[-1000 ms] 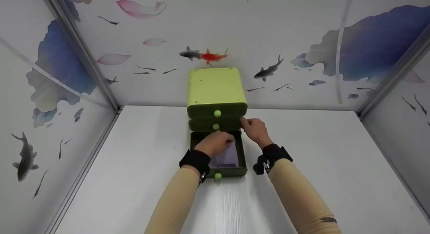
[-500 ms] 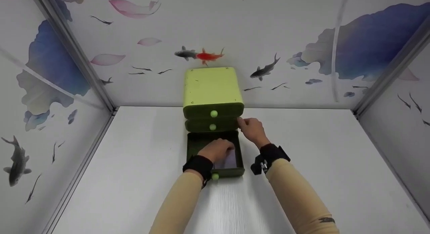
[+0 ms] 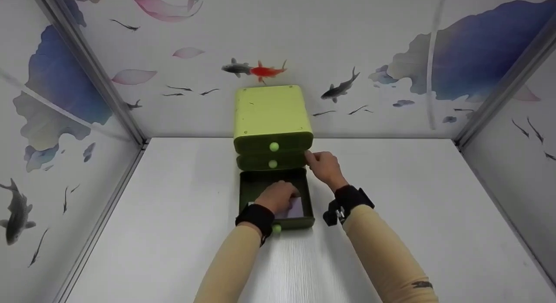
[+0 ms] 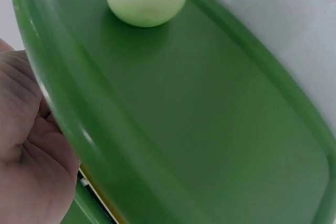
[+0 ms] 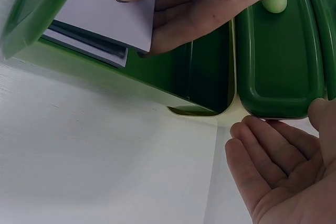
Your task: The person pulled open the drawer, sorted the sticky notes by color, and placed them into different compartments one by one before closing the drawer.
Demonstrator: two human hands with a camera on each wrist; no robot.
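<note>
A small green cabinet [image 3: 271, 109] stands against the back wall, its bottom drawer [image 3: 309, 198] pulled out. My left hand [image 3: 277, 196] reaches into that drawer. In the right wrist view its thumb lies on top of a pale lilac flat piece [image 5: 105, 11] and its fingers are beneath, pinching it. A second pale flat piece [image 5: 100, 51] shows under the first. My right hand [image 3: 325, 168] touches the cabinet's right side by the middle drawer [image 5: 283, 51], fingers nearly straight and thumb near the drawer's corner. The drawer front [image 4: 210, 108] hides part of my left hand in the left wrist view.
Light green round knobs [image 3: 274, 147] stick out from the drawer fronts. The cabinet rests on a white table [image 3: 186, 216]. Printed wall panels [image 3: 195, 38] with metal corner strips [image 3: 104, 72] enclose the back and both sides.
My left hand has moved slightly lower and toward the front inside the bottom drawer, covering more of the lilac piece. My right hand keeps its place on the cabinet; the head view has shifted slightly.
</note>
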